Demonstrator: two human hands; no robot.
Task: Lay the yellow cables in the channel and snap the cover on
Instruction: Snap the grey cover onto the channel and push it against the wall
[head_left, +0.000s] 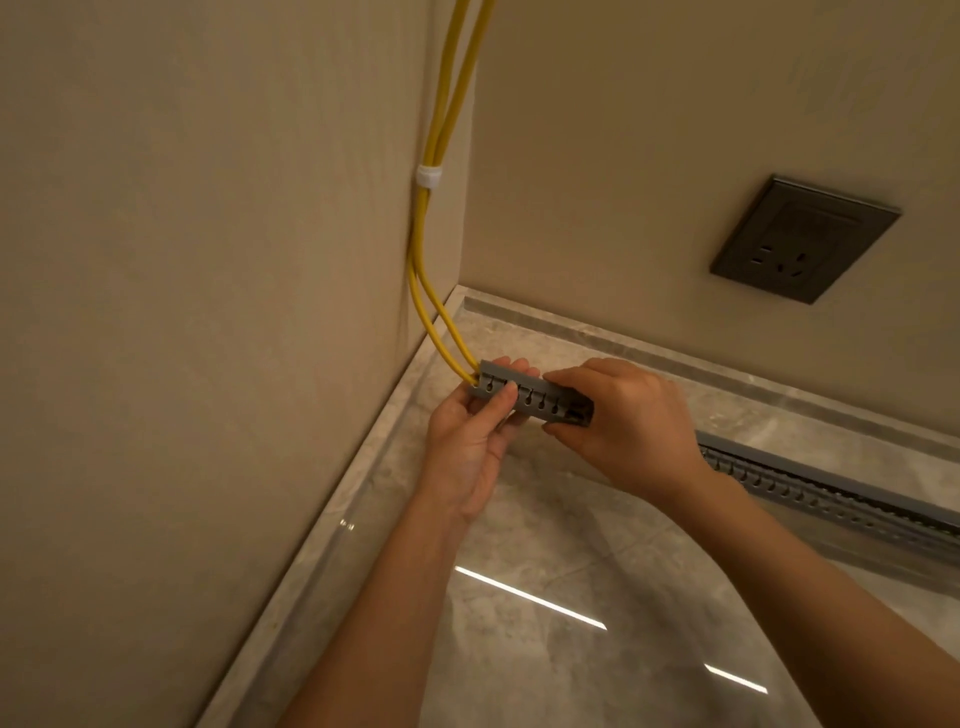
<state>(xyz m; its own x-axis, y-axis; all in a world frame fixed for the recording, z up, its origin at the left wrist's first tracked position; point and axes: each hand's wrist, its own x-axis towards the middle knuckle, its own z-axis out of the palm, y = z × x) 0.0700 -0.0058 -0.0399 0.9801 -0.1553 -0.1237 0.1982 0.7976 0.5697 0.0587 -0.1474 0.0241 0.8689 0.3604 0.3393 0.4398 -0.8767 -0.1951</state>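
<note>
Running down the wall (208, 260), springy-looking yellow cables (442, 130) enter the short grey channel (540, 401), probably light rigid plastic, best gripped at its ends, where the left hand (467, 447) and right hand (628, 421) clamp it.

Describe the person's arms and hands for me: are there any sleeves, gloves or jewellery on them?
Both are bare. The left hand and right hand wear no gloves, and no ring shows on either. The left forearm and right forearm carry no sleeve, watch or bracelet as far as the frame shows them.
</note>
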